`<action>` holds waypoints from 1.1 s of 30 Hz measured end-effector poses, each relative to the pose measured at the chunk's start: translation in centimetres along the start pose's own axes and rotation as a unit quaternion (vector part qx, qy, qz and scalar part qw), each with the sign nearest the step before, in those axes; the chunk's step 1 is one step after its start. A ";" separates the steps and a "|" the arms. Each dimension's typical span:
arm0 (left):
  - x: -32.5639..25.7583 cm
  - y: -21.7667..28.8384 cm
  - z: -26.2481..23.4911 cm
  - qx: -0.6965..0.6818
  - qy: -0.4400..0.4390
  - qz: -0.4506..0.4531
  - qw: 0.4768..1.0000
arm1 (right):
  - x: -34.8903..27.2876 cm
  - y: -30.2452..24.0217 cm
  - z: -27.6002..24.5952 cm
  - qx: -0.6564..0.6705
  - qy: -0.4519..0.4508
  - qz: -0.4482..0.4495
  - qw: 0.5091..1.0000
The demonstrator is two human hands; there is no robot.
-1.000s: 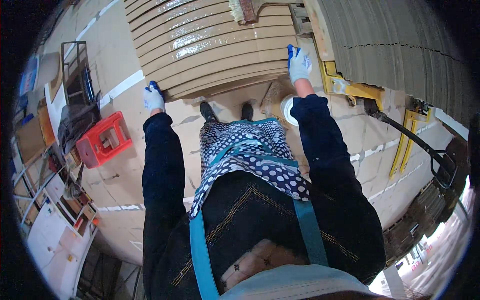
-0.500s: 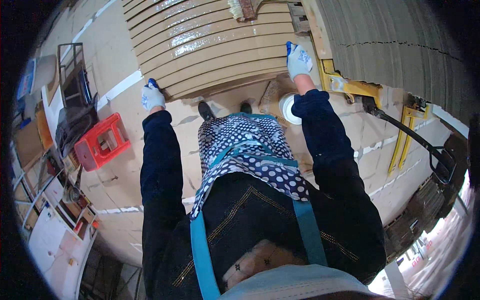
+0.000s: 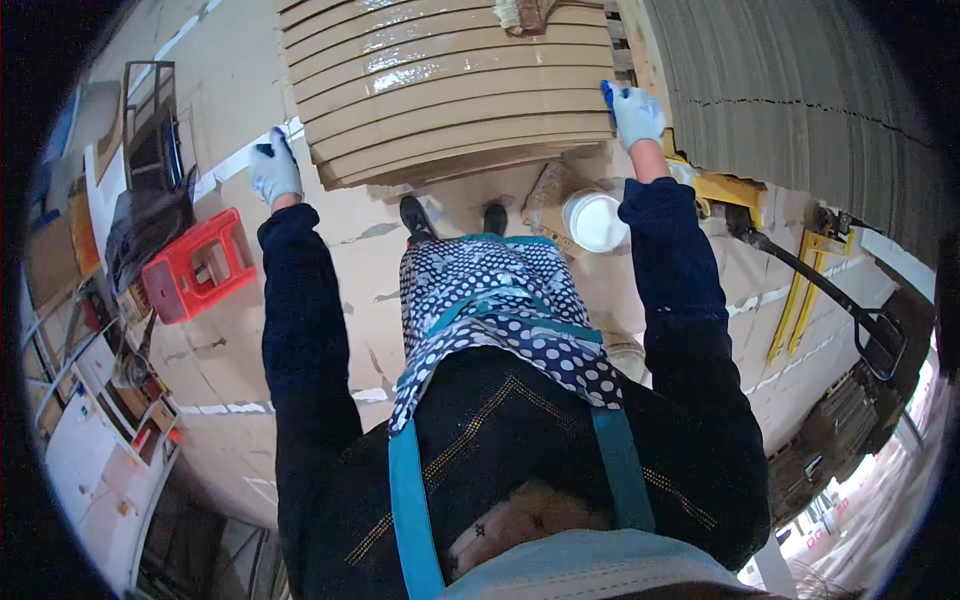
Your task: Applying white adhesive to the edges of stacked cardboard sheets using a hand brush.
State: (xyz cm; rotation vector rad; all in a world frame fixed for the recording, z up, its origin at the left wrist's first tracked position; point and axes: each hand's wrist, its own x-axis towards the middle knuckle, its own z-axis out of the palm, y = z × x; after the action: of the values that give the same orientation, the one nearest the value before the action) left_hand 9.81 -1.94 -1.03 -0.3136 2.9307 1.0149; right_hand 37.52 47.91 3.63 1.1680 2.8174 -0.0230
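Observation:
A stack of brown cardboard sheets [image 3: 455,112], fanned in overlapping strips, lies in front of me; wet, glossy patches shine on its far part. My left hand [image 3: 275,172], in a white glove with blue fingertips, is off the stack's left edge, its fingers apart and nothing visible in them. At the right edge, my right hand [image 3: 638,115], gloved alike, has its fingers closed against the cardboard; the exact grip is partly hidden. A brush [image 3: 525,14] with pale bristles rests on the far part of the sheets.
Near my right forearm stands a white bucket [image 3: 597,222]. A red plastic stool [image 3: 200,265] is on the left. To the right rise a tall stack of grey-brown sheets [image 3: 790,110] and a yellow pallet jack [image 3: 735,190] with a black handle [image 3: 880,340].
My left hand has moved away from the stack's left edge. My right hand stays at the right edge. The view has shifted, so the stack and bucket appear farther right.

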 end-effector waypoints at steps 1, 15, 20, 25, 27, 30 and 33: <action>0.3 0.5 0.8 -0.098 -0.025 0.009 0.995 | 1.0 -0.1 -0.2 0.068 -0.013 0.081 0.994; 1.3 3.8 5.3 -0.199 -0.152 -0.051 0.967 | 5.0 -4.8 2.6 0.303 0.081 0.149 0.938; 3.6 4.1 6.3 -0.361 -0.157 -0.118 0.911 | 8.1 -6.0 3.6 0.271 0.149 0.085 0.947; 1.2 4.0 8.6 -0.380 -0.029 -0.047 0.923 | 8.2 -6.6 6.3 0.294 0.275 0.083 0.911; 0.3 4.2 8.7 -0.458 0.018 -0.042 0.888 | 8.0 -6.5 6.5 0.290 0.274 0.085 0.913; -0.2 4.6 8.3 -0.441 0.023 -0.042 0.896 | 7.9 -6.4 6.2 0.294 0.295 0.098 0.904; -0.3 4.9 7.8 -0.467 -0.009 -0.038 0.884 | 7.9 -6.6 6.0 0.296 0.305 0.091 0.901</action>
State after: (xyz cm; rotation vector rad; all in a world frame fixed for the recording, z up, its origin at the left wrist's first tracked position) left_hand 8.76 6.68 -4.18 -0.4040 2.1412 2.3057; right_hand 27.82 48.53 -3.17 1.8330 3.3358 -0.6568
